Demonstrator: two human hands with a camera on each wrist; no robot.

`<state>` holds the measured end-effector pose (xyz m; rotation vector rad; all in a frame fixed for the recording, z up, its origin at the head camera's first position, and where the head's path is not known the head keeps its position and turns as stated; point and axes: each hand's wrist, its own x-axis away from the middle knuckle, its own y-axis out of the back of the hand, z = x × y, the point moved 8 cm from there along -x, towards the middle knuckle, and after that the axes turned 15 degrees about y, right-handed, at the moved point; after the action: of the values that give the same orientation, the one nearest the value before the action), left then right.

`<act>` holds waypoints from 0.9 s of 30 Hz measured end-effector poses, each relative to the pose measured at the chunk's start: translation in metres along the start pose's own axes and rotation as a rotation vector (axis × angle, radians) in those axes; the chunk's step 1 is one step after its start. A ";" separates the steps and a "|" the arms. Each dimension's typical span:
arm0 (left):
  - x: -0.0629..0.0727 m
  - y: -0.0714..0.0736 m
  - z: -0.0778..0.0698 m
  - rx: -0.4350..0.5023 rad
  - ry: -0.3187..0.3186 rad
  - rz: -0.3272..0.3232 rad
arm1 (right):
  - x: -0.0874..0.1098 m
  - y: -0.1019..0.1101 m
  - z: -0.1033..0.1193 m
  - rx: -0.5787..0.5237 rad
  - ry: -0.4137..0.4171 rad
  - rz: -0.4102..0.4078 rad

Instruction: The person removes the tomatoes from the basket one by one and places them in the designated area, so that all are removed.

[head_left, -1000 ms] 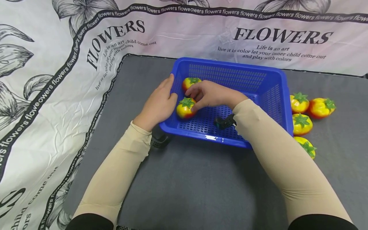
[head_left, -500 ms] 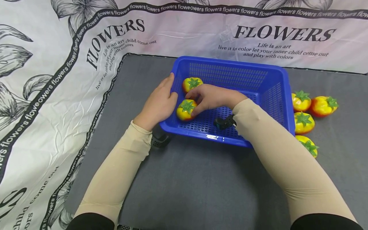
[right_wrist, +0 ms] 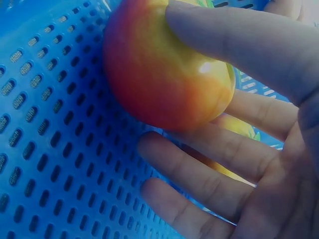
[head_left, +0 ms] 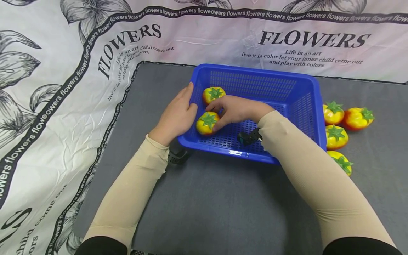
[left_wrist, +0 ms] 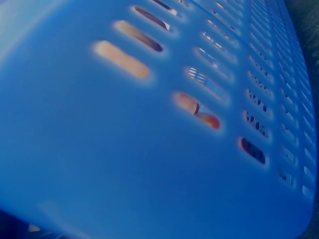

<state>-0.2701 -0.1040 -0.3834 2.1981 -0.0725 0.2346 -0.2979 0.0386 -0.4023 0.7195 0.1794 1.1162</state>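
Observation:
My right hand [head_left: 236, 109] reaches into the blue plastic basket [head_left: 255, 156] and holds a glossy yellow-and-red tomato [head_left: 205, 124] with a green star-shaped top. In the right wrist view the thumb lies across this tomato [right_wrist: 159, 79] and fingers pass under it, close over the slotted basket floor. A second tomato [head_left: 213, 94] sits just behind it by the basket's left wall, partly covered by the hand. My left hand [head_left: 176, 115] grips the basket's left rim, thumb over the edge. The left wrist view is filled by the basket's slotted outer wall [left_wrist: 124, 149].
Several more tomatoes [head_left: 336, 137] lie on the grey tabletop [head_left: 223, 202] against the basket's right side, one partly behind the right sleeve [head_left: 299, 159]. A white cloth printed with flowers [head_left: 223, 39] borders the table at the back and left.
My right hand has shifted slightly toward the basket's near edge, bringing the held tomato with it. More of the rear tomato's green top shows. The left hand stays in place.

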 end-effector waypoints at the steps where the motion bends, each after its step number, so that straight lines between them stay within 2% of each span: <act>1: 0.000 0.000 0.000 0.001 0.000 0.002 | 0.001 0.000 -0.001 -0.001 -0.002 -0.001; 7: 0.000 -0.002 0.000 0.007 0.002 0.012 | 0.005 0.004 -0.001 -0.001 -0.006 -0.009; 13: 0.001 0.001 -0.001 0.011 0.002 0.000 | 0.013 0.015 0.002 0.019 -0.005 -0.050; 21: 0.001 -0.001 -0.002 0.022 -0.002 0.003 | 0.025 0.024 -0.006 -0.004 -0.046 -0.084; 27: 0.001 0.001 -0.002 0.021 0.000 -0.007 | 0.031 0.032 -0.002 -0.034 -0.035 -0.103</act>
<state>-0.2692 -0.1027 -0.3814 2.2191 -0.0626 0.2327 -0.3090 0.0744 -0.3782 0.6920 0.1654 1.0058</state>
